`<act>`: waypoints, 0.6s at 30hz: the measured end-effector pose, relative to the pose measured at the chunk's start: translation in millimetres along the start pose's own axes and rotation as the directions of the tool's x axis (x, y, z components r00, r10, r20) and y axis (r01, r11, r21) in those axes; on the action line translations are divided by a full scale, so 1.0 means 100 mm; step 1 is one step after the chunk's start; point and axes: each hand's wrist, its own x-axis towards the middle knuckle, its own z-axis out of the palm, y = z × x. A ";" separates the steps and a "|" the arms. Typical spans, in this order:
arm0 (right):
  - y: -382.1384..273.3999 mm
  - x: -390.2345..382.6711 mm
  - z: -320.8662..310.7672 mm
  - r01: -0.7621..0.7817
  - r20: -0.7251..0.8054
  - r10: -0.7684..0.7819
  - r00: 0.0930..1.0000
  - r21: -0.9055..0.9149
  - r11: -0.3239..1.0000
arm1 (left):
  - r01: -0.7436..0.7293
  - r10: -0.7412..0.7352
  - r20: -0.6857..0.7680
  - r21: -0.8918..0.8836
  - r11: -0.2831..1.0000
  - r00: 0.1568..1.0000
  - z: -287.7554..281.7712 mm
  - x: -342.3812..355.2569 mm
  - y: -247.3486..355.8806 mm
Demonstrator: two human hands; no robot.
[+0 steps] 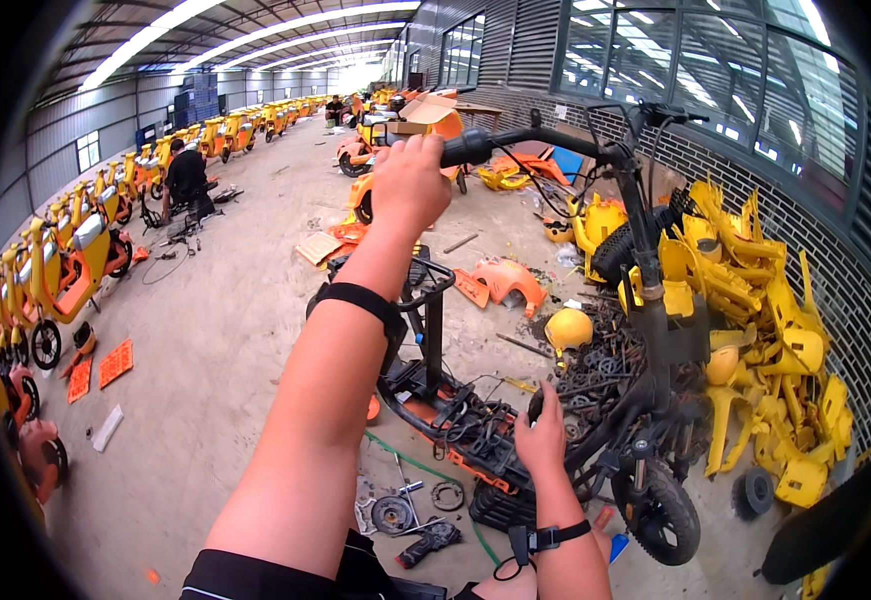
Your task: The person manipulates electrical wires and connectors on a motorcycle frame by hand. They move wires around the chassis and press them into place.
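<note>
A stripped black scooter frame (646, 300) stands before me, with wiring and bare metal along its deck (456, 430) and a front wheel (656, 515) at the lower right. My left hand (411, 180) is closed round the left end of the handlebar (556, 140), arm stretched forward. My right hand (541, 430), lower and near the frame's middle, is closed on a small black object (537, 403) that I cannot make out. Below the deck lie a black power tool (426, 540), a round metal part (393, 514), long metal tools and a green hose.
Piles of yellow panels (776, 340) line the brick wall at right; orange panels (501, 285) and metal scrap (601, 360) lie beyond the frame. Rows of yellow scooters (66, 275) run along the left. A person (186, 180) crouches among parts, another (336, 110) sits farther back.
</note>
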 end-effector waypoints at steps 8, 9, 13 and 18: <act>0.06 0.07 -0.02 0.025 -0.041 -0.020 0.999 0.115 0.993 | 0.042 -0.043 -0.056 -0.025 0.999 0.997 0.06 -0.09 0.05; 0.00 0.09 -0.03 -0.017 -0.018 0.020 1.000 0.156 0.988 | 0.044 -0.045 -0.069 -0.013 0.999 0.997 0.06 -0.09 0.04; 0.13 0.13 -0.01 0.011 -0.021 -0.007 1.000 0.172 0.985 | 0.083 -0.085 -0.064 -0.026 0.996 0.994 0.12 -0.12 0.15; 0.22 0.24 0.08 0.096 -0.077 -0.082 0.994 0.210 0.973 | 0.063 -0.061 -0.059 0.031 0.998 0.996 0.21 -0.09 0.07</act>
